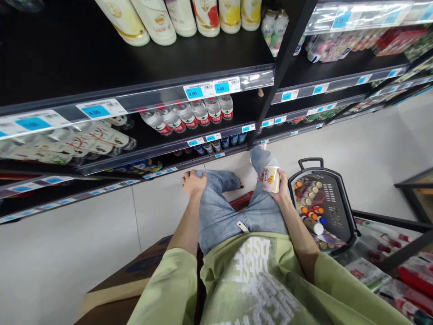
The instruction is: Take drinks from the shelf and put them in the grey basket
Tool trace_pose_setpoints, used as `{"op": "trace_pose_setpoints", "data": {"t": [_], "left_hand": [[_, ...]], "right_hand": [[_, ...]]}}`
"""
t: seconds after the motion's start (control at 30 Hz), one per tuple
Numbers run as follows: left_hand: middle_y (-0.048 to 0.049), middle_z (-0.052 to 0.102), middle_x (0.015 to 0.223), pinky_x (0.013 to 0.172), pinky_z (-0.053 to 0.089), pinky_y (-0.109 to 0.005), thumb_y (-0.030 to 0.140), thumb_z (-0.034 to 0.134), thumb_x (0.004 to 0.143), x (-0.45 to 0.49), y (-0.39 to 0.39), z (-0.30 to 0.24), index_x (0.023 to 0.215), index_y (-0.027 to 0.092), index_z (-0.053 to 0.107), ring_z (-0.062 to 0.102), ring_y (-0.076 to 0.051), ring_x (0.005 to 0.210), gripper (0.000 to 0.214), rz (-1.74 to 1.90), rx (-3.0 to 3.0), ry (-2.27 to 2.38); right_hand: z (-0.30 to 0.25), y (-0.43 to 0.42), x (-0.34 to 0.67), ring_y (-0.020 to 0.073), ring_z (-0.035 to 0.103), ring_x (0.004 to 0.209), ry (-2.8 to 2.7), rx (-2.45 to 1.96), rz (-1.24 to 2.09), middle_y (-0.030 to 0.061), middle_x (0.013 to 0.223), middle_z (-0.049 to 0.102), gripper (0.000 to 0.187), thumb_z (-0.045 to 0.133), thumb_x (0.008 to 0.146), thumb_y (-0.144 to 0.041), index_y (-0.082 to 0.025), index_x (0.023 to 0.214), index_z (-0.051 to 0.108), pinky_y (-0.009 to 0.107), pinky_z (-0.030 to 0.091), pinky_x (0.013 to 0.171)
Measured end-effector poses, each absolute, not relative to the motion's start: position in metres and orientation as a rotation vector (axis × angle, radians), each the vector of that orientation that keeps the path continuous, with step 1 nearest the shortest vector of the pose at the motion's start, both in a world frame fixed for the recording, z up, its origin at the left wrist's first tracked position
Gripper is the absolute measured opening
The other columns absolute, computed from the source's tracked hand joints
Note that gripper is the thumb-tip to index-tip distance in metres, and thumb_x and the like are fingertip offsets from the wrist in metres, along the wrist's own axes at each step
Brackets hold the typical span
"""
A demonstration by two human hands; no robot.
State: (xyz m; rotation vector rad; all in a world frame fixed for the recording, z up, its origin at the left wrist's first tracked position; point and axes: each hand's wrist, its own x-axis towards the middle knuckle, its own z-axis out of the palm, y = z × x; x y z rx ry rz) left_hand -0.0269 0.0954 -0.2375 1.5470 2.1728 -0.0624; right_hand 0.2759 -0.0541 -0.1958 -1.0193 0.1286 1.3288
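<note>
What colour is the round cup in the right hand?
The cylindrical cup is mostly white with yellow; head view shows it.

Several blue-and-white price tags [194, 93] on the shelf edge [152, 98] read "4.00".

Red-labelled bottles [186, 115] on dark shelf [244, 113], blue price tags [194, 93], apparently a cardboard box [126, 275]

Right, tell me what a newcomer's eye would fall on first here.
The white-and-yellow printed cup stands out first, held in the right hand above the blue jeans. Next comes the black shopping basket to the right, with bright orange caps among its contents. Ahead, left of centre, red-labelled water bottles stand in a row on a dark lower shelf.
</note>
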Motion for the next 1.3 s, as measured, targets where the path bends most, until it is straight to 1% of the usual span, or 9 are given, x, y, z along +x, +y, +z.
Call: {"op": "trace_pose_setpoints", "data": {"t": [0.07, 0.13, 0.23, 0.33, 0.63, 0.77, 0.9, 1.1, 1.3], "left_hand": [[-0.0160, 0.058, 0.150, 0.109, 0.051, -0.056, 0.047, 0.060, 0.091, -0.0267, 0.0953, -0.2374, 0.134, 0.025, 0.068, 0.049, -0.042, 0.139, 0.049, -0.061, 1.550, 2.171], [-0.0164, 0.058, 0.150, 0.110, 0.051, -0.056, 0.046, 0.060, 0.092, -0.0263, 0.0952, -0.2368, 0.135, 0.024, 0.068, 0.049, -0.042, 0.140, 0.049, -0.070, 1.550, 2.167], [-0.0165, 0.057, 0.151, 0.112, 0.050, -0.056, 0.045, 0.059, 0.093, -0.0258, 0.0954, -0.2359, 0.137, 0.023, 0.067, 0.049, -0.041, 0.141, 0.050, -0.087, 1.547, 2.166], [-0.0169, 0.057, 0.151, 0.112, 0.050, -0.056, 0.046, 0.060, 0.093, -0.0256, 0.0954, -0.2361, 0.137, 0.023, 0.067, 0.049, -0.041, 0.141, 0.050, -0.088, 1.548, 2.169], [-0.0158, 0.058, 0.151, 0.111, 0.051, -0.055, 0.047, 0.059, 0.092, -0.0242, 0.0952, -0.2340, 0.135, 0.023, 0.067, 0.050, -0.040, 0.140, 0.050, -0.100, 1.556, 2.179], [-0.0160, 0.058, 0.151, 0.110, 0.052, -0.054, 0.047, 0.060, 0.092, -0.0242, 0.0953, -0.2335, 0.136, 0.023, 0.068, 0.050, -0.040, 0.140, 0.051, -0.095, 1.550, 2.176], [-0.0162, 0.057, 0.152, 0.112, 0.050, -0.053, 0.047, 0.060, 0.092, -0.0248, 0.0954, -0.2340, 0.140, 0.021, 0.066, 0.050, -0.039, 0.139, 0.055, -0.099, 1.559, 2.168], [-0.0178, 0.056, 0.153, 0.112, 0.050, -0.054, 0.046, 0.060, 0.093, -0.0243, 0.0955, -0.2335, 0.139, 0.019, 0.067, 0.049, -0.040, 0.139, 0.053, -0.097, 1.566, 2.165], [-0.0178, 0.055, 0.152, 0.112, 0.050, -0.056, 0.046, 0.061, 0.093, -0.0255, 0.0959, -0.2366, 0.139, 0.019, 0.066, 0.049, -0.041, 0.140, 0.054, -0.082, 1.555, 2.163]], "right_hand": [[-0.1925, -0.0538, 0.2772, 0.0238, 0.077, 0.084, 0.119, -0.988, 1.349, 0.0098, 0.105, 0.082, 0.044, 0.066, 0.086, -0.050, -0.019, 0.116, 0.071, 0.042, 0.069, 0.078], [-0.1909, -0.0542, 0.2781, 0.0218, 0.076, 0.079, 0.113, -0.975, 1.363, 0.0090, 0.107, 0.082, 0.047, 0.065, 0.088, -0.051, -0.019, 0.123, 0.070, 0.037, 0.068, 0.072], [-0.1917, -0.0552, 0.2778, 0.0206, 0.077, 0.076, 0.104, -0.978, 1.367, 0.0094, 0.107, 0.082, 0.051, 0.069, 0.088, -0.051, -0.020, 0.128, 0.068, 0.032, 0.066, 0.065], [-0.1938, -0.0560, 0.2769, 0.0201, 0.077, 0.077, 0.091, -0.983, 1.368, 0.0098, 0.112, 0.082, 0.053, 0.075, 0.086, -0.048, -0.021, 0.130, 0.066, 0.032, 0.066, 0.065], [-0.1933, -0.0559, 0.2777, 0.0207, 0.078, 0.079, 0.076, -0.980, 1.352, 0.0114, 0.112, 0.082, 0.055, 0.078, 0.083, -0.045, -0.019, 0.129, 0.066, 0.032, 0.066, 0.066], [-0.1960, -0.0558, 0.2780, 0.0209, 0.077, 0.078, 0.086, -0.977, 1.342, 0.0086, 0.104, 0.082, 0.053, 0.079, 0.083, -0.045, -0.020, 0.128, 0.066, 0.032, 0.066, 0.066], [-0.1973, -0.0560, 0.2780, 0.0211, 0.077, 0.080, 0.086, -0.963, 1.329, 0.0063, 0.102, 0.081, 0.051, 0.080, 0.085, -0.046, -0.022, 0.128, 0.066, 0.033, 0.066, 0.067], [-0.1975, -0.0551, 0.2779, 0.0206, 0.075, 0.080, 0.084, -0.939, 1.307, 0.0055, 0.101, 0.081, 0.048, 0.079, 0.086, -0.046, -0.024, 0.126, 0.066, 0.034, 0.066, 0.066], [-0.1999, -0.0546, 0.2787, 0.0206, 0.075, 0.081, 0.078, -0.970, 1.285, 0.0060, 0.102, 0.080, 0.052, 0.080, 0.083, -0.050, -0.023, 0.125, 0.066, 0.035, 0.066, 0.068]]}}
